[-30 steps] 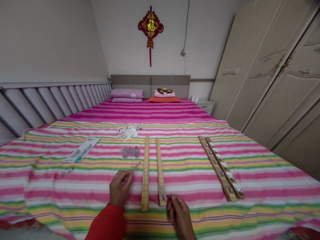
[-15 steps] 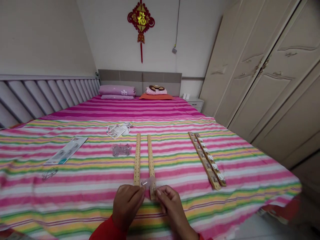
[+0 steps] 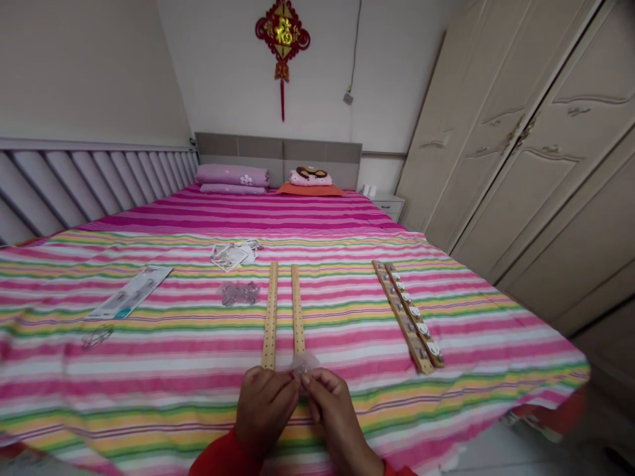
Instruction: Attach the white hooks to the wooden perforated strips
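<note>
Over the near end of the right-hand perforated wooden strip (image 3: 297, 311), my left hand (image 3: 266, 404) and my right hand (image 3: 337, 408) meet, fingertips closed. Between them is a small sheer, greyish-pink piece (image 3: 304, 361), spread above the fingertips. What lies under the fingers, including the strip's end, is hidden. A second perforated strip (image 3: 270, 317) runs parallel on the left, its near end beside my left hand. Further off lies a pile of similar sheer pieces (image 3: 239, 293) with small dark parts.
Two strips fitted with small items, one with white discs (image 3: 415, 311), lie at the right. Leftward are a long clear package (image 3: 133, 293) and a tangle of thin wire-like loops (image 3: 98, 336). Small packets (image 3: 233, 255) lie beyond. A striped sheet (image 3: 173, 396) covers the bed.
My left hand has moved right, bringing its fingertips against those of my right hand. The sheer piece now sits between both hands, at the strip's near end. The view has shifted slightly.
</note>
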`<state>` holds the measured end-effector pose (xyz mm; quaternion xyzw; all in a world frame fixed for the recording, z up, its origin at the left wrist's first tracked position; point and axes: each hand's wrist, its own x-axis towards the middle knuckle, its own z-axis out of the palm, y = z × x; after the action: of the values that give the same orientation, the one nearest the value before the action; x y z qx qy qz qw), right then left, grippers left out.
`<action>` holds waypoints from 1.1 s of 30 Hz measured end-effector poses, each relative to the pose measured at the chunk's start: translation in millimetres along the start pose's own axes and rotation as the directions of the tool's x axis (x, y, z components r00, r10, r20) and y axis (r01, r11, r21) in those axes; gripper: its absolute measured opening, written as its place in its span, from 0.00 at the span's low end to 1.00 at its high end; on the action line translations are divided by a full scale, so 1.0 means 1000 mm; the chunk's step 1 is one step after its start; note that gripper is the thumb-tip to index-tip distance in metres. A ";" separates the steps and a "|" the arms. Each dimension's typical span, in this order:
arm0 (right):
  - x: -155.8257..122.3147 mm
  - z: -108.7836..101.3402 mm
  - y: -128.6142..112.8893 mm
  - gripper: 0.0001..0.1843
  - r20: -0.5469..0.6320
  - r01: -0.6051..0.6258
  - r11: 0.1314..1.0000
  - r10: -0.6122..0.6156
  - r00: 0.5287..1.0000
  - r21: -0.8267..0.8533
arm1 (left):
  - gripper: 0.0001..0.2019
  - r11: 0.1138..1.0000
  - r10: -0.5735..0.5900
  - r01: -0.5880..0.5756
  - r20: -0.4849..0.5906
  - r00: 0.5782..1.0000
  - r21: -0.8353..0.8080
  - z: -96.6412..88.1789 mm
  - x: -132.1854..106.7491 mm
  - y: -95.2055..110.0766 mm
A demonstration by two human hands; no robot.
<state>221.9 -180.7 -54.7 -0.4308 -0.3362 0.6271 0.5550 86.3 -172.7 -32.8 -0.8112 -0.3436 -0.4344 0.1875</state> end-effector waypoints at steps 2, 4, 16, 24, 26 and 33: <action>0.004 -0.003 0.000 0.22 -0.006 0.010 1.000 -0.010 1.000 -0.018 | 0.05 1.000 -0.010 0.011 0.025 1.000 -0.018 0.001 0.001 0.001; 0.010 -0.008 -0.001 0.21 0.011 0.030 0.999 -0.029 1.000 -0.037 | 0.05 0.996 -0.059 0.062 0.052 0.997 -0.060 0.003 0.001 0.001; 0.074 -0.031 -0.016 0.16 0.227 0.093 0.952 -0.025 0.974 -0.293 | 0.18 0.133 -0.641 0.836 0.597 0.483 -0.533 0.051 0.013 -0.043; 0.096 -0.026 -0.010 0.12 0.193 0.058 0.933 0.012 0.981 -0.355 | 0.17 0.064 -0.672 0.865 0.620 0.406 -0.497 0.077 0.013 -0.055; 0.098 -0.025 -0.008 0.11 0.155 0.042 0.940 0.011 0.988 -0.339 | 0.15 0.076 -0.684 0.867 0.607 0.404 -0.492 0.080 0.010 -0.056; 0.099 -0.025 -0.004 0.08 0.070 -0.023 0.956 0.046 0.997 -0.292 | 0.11 0.163 -0.705 0.884 0.575 0.415 -0.438 0.084 0.009 -0.054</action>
<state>245.1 -83.5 -78.1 -0.4895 -0.4380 0.5963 0.4616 99.2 -81.7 -71.5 -0.5517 -0.5464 -0.4577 -0.4331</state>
